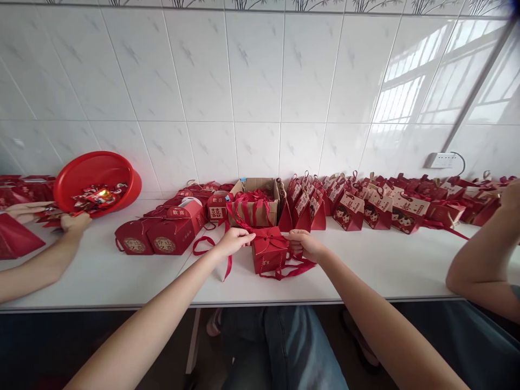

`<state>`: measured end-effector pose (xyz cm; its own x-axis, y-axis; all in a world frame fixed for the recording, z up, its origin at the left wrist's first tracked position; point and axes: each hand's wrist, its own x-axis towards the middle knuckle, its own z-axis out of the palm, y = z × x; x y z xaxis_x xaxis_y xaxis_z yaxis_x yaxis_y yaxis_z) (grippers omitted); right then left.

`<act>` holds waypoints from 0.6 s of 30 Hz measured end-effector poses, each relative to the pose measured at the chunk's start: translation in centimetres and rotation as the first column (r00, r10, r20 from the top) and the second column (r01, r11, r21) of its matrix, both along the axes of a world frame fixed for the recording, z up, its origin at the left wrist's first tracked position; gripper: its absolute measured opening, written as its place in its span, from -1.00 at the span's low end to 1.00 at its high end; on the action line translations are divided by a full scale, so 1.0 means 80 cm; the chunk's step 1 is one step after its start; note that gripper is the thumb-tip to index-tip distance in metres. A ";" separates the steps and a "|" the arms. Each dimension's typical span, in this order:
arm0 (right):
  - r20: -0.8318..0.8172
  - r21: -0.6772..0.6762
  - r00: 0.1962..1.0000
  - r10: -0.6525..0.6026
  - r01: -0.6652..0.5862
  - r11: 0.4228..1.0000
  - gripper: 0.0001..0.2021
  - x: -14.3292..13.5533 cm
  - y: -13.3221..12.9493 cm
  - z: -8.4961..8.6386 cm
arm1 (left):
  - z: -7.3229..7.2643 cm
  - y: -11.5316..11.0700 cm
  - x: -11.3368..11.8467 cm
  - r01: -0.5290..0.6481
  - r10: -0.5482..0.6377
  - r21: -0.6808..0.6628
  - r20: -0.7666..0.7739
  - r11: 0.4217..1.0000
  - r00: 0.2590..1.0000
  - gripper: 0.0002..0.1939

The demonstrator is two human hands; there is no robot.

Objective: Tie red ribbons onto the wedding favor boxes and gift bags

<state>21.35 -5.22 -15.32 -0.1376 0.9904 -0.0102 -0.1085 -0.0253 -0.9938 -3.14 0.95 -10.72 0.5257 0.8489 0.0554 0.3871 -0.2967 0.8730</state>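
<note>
1. A small red gift box (268, 254) stands upright on the white desk (365, 273), near the middle of its length and closer to the front edge than the cardboard carton behind; its flaps are folded together on top.
2. The left hand (235, 241) is at the box's upper left, its fingers pinched together on red ribbon (304, 266).
3. The right hand (305, 245) is at the upper right, fingers curled closed, seemingly on the ribbon too; the exact grip is too small to tell.
4. Ribbon crosses the box top between the hands, and more lies loose on the desk to both sides. A twisted red cord hangs down the box's front.
5. Just behind, toward the desk's back edge, stands an open cardboard carton (254, 218) with red ribbons inside and over its rim.
6. Left of the carton, larger red boxes (170, 235) with gold emblems stand grouped.
7. Toward the left end, a red basin (136, 187) tilts with its opening forward, wrapped sweets (101, 196) inside; a co-worker's hands (76, 221) are beside it.
8. Peaked gift boxes (349, 211) line the back edge to the right.
9. Another person's forearm (483, 252) rests at the desk's right end.
</note>
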 end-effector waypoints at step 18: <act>-0.016 -0.053 0.996 0.092 -0.093 0.994 -0.59 0.014 -0.040 0.026 | 0.008 -0.011 -0.030 0.080 -0.092 -0.282 -0.029 0.956 0.995 -0.41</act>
